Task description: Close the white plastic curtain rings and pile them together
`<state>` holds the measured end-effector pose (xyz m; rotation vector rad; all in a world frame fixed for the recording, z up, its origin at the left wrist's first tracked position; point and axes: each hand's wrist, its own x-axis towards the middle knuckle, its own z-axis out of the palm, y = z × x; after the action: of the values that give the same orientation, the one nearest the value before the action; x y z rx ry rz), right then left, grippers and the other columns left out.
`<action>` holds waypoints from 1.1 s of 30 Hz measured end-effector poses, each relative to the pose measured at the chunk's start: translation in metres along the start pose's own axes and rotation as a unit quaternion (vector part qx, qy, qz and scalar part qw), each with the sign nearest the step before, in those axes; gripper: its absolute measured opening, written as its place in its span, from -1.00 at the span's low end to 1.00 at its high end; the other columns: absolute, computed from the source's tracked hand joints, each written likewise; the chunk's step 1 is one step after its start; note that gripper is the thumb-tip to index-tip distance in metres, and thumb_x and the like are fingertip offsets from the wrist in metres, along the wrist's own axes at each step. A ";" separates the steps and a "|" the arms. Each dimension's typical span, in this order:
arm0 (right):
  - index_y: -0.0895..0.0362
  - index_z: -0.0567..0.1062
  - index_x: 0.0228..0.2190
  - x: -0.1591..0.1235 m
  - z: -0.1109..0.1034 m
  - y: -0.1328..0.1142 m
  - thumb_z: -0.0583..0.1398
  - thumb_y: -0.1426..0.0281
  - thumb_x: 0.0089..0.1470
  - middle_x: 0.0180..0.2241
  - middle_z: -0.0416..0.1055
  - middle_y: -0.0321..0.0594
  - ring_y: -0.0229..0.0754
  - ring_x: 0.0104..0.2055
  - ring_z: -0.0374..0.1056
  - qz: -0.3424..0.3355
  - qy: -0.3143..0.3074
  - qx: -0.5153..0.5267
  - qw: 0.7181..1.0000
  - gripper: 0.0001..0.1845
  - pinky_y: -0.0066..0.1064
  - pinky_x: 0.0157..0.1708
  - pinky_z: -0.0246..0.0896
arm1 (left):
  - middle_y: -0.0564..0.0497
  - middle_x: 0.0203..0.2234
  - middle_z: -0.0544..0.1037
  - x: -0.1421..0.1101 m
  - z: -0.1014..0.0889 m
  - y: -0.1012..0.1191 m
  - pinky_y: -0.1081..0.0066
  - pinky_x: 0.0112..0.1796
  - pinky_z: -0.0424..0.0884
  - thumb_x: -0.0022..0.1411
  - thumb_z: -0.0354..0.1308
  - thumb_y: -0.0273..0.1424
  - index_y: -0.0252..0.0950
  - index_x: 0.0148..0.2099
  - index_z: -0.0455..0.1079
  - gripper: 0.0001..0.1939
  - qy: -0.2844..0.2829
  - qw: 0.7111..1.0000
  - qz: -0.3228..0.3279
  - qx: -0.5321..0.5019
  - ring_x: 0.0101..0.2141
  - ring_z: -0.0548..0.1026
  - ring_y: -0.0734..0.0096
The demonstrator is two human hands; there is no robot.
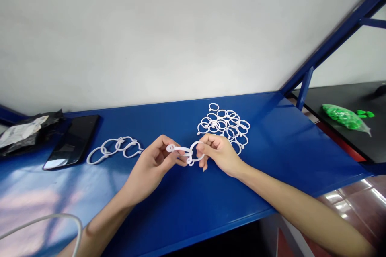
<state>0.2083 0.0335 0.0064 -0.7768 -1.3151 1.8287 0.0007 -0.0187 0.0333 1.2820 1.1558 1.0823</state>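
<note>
My left hand (159, 158) pinches a white plastic ring (182, 150) with a small round eyelet at its end. In my right hand (218, 152) is a second white ring (194, 144), held between thumb and fingers. The two rings meet between my hands and appear linked, above the blue table. A chain of several white rings (110, 140) lies on the table to the left of my left hand. Beyond my right hand spreads a loose pile of white rings (221, 122), part of it hidden by that hand.
At the left lie a dark phone (74, 140) and a black plastic package (28, 132). A pale cable (54, 216) curves across the lower left. On a dark table (343, 144) at the right rests a clear bag of green pieces (345, 117). A blue frame post (304, 86) rises there.
</note>
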 end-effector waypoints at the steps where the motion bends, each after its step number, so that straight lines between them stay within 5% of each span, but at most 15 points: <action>1: 0.14 0.47 -0.43 0.000 -0.001 -0.001 0.37 0.09 0.14 -0.53 0.50 -0.33 -0.30 -0.59 0.47 0.007 0.005 0.006 1.000 -0.61 -0.51 -0.62 0.40 | 0.06 -0.34 0.61 0.000 0.000 0.000 0.38 -0.23 0.60 0.36 0.18 -0.30 -0.24 -0.24 0.32 -0.85 -0.002 1.000 -0.001 -0.002 -0.33 0.66 0.39; 8: 0.12 0.43 -0.50 -0.002 0.000 -0.004 0.34 0.06 0.15 -0.65 0.43 -0.37 -0.32 -0.69 0.38 0.024 0.045 0.020 0.998 -0.57 -0.55 -0.74 0.31 | 0.05 -0.31 0.58 -0.003 -0.001 -0.006 0.37 -0.21 0.56 0.36 0.14 -0.39 -0.24 -0.26 0.29 -0.89 0.012 0.997 0.058 0.053 -0.29 0.65 0.39; 11: 0.10 0.40 -0.53 -0.002 -0.001 -0.007 0.32 0.04 0.15 -0.65 0.42 -0.38 -0.34 -0.71 0.33 0.010 0.081 0.017 0.996 -0.55 -0.56 -0.77 0.25 | 0.06 -0.36 0.57 0.001 -0.008 -0.006 0.38 -0.25 0.53 0.33 0.16 -0.36 -0.22 -0.27 0.25 -0.86 0.065 0.990 0.091 0.087 -0.32 0.64 0.36; 14: 0.09 0.39 -0.52 -0.002 -0.003 -0.010 0.29 0.03 0.18 -0.63 0.42 -0.38 -0.36 -0.71 0.32 -0.008 0.100 -0.009 0.995 -0.55 -0.56 -0.75 0.24 | 0.07 -0.40 0.58 0.009 -0.022 -0.006 0.39 -0.34 0.49 0.29 0.13 -0.33 -0.21 -0.21 0.30 -0.91 0.126 0.969 0.058 0.206 -0.42 0.61 0.36; 20: 0.10 0.42 -0.44 -0.008 -0.003 -0.006 0.25 0.05 0.24 -0.56 0.46 -0.35 -0.34 -0.62 0.39 -0.021 0.062 -0.093 0.994 -0.60 -0.55 -0.67 0.29 | -0.03 -0.38 0.63 0.020 -0.052 -0.012 0.31 -0.40 0.38 0.28 0.07 -0.32 -0.22 -0.01 0.41 -0.74 0.137 0.833 0.009 0.537 -0.41 0.58 0.17; 24: 0.11 0.44 -0.40 -0.012 0.002 -0.004 0.26 0.06 0.24 -0.53 0.50 -0.32 -0.32 -0.58 0.44 -0.007 0.024 -0.131 0.991 -0.62 -0.52 -0.60 0.36 | -0.27 -0.11 0.59 0.021 -0.062 -0.023 0.13 -0.23 0.44 0.31 0.03 -0.35 -0.27 0.11 0.42 -0.64 0.182 0.721 0.072 0.664 -0.11 0.56 -0.13; 26: 0.12 0.46 -0.38 -0.013 0.004 -0.005 0.30 0.07 0.20 -0.50 0.54 -0.29 -0.30 -0.56 0.47 0.012 0.008 -0.131 0.991 -0.63 -0.49 -0.55 0.41 | -0.34 -0.05 0.54 0.023 -0.063 -0.026 0.04 -0.13 0.42 0.32 -0.01 -0.40 -0.32 0.14 0.42 -0.61 0.184 0.696 0.101 0.687 -0.06 0.51 -0.19; 29: 0.14 0.50 -0.37 -0.013 0.005 -0.005 0.34 0.06 0.15 -0.49 0.58 -0.26 -0.28 -0.55 0.50 0.027 -0.004 -0.111 0.993 -0.61 -0.46 -0.51 0.44 | -0.35 0.01 0.50 0.023 -0.054 -0.022 0.00 -0.03 0.39 0.36 -0.02 -0.38 -0.35 0.13 0.44 -0.62 0.192 0.734 0.147 0.635 -0.02 0.48 -0.15; 31: 0.14 0.51 -0.39 -0.012 0.006 -0.005 0.35 0.03 0.13 -0.52 0.57 -0.26 -0.26 -0.55 0.51 0.022 0.002 -0.091 0.996 -0.58 -0.46 -0.51 0.45 | -0.23 -0.02 0.52 0.020 -0.041 -0.016 0.12 -0.05 0.42 0.38 0.02 -0.30 -0.28 0.07 0.46 -0.68 0.161 0.809 0.174 0.538 -0.07 0.50 0.03; 33: 0.14 0.50 -0.42 -0.012 0.007 -0.005 0.35 -0.01 0.11 -0.55 0.56 -0.27 -0.24 -0.56 0.52 0.012 0.015 -0.070 0.997 -0.55 -0.46 -0.53 0.45 | -0.08 -0.14 0.57 0.013 -0.025 -0.010 0.28 -0.15 0.45 0.40 0.06 -0.23 -0.22 0.00 0.48 -0.73 0.071 0.886 0.165 0.428 -0.21 0.53 0.23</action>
<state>0.2104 0.0210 0.0134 -0.8948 -1.4306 1.7511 -0.0230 -0.0024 0.0245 2.1739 1.6593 0.9273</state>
